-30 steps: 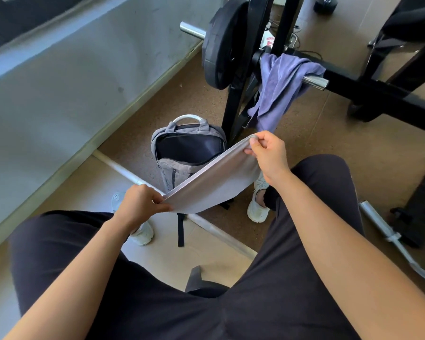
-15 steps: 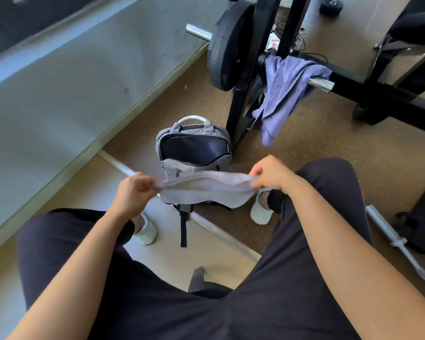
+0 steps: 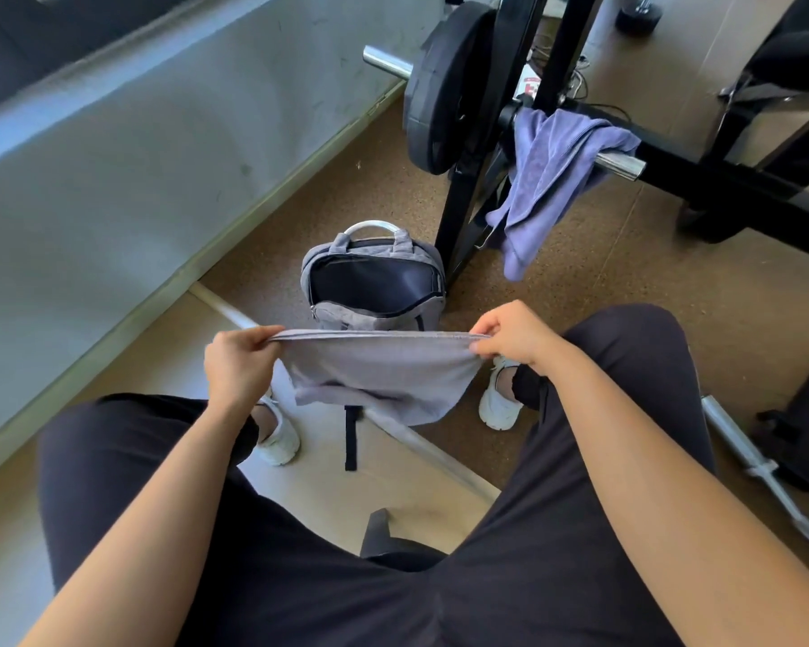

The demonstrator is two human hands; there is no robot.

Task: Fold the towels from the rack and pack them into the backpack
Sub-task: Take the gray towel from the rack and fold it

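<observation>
Floor: brown gym flooring (image 3: 580,291).
Backpack (image 3: 374,291): open, upright on floor.
Hands: left hand (image 3: 237,366) and right hand (image 3: 517,336) pinch grey towel (image 3: 379,371), stretched before backpack.
Purple towel (image 3: 552,175): draped on rack (image 3: 468,198) behind backpack.

I'm working from a single wide-angle view, worn on the head and tilted forward and down. The legs (image 3: 440,600) lie right under the lens; the backpack (image 3: 374,316) sits mid-distance on the floor (image 3: 627,282), the rack (image 3: 720,185) far right, the wall (image 3: 113,156) along the left.
</observation>
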